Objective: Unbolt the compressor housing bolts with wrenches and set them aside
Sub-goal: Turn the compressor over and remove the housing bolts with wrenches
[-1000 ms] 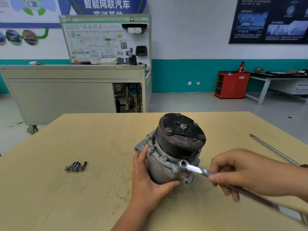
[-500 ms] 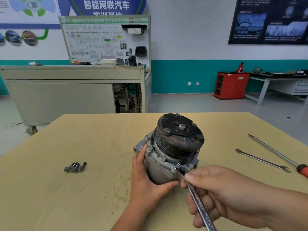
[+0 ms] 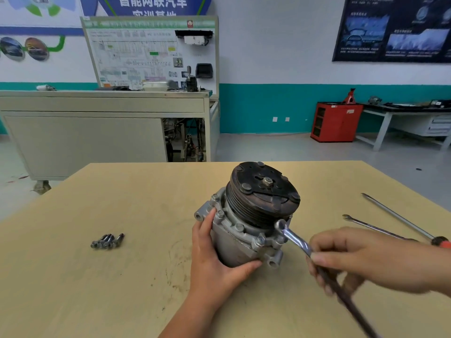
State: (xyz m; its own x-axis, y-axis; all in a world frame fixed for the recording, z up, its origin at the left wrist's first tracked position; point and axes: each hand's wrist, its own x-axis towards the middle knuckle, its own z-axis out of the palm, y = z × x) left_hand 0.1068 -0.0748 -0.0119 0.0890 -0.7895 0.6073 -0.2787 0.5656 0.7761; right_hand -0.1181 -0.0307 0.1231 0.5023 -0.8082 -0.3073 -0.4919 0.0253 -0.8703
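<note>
left hand (image 3: 214, 262) wrapped round compressor (image 3: 246, 230) standing on the surface (image 3: 97, 289), right hand (image 3: 361, 259) pinching wrench (image 3: 292, 237), ring end at right flange: seat it square on the bolt head, brace housing, short pulls, then park bolt with loose bolts (image 3: 107, 241) at left.

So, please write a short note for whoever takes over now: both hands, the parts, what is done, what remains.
Left hand grips the grey metal compressor on the pale wooden table.
Right hand holds the shiny steel wrench, its head on the compressor's right side.
Done: a cluster of dark removed bolts lies to the left.
Left: several silver flange bolts are in place.
</note>
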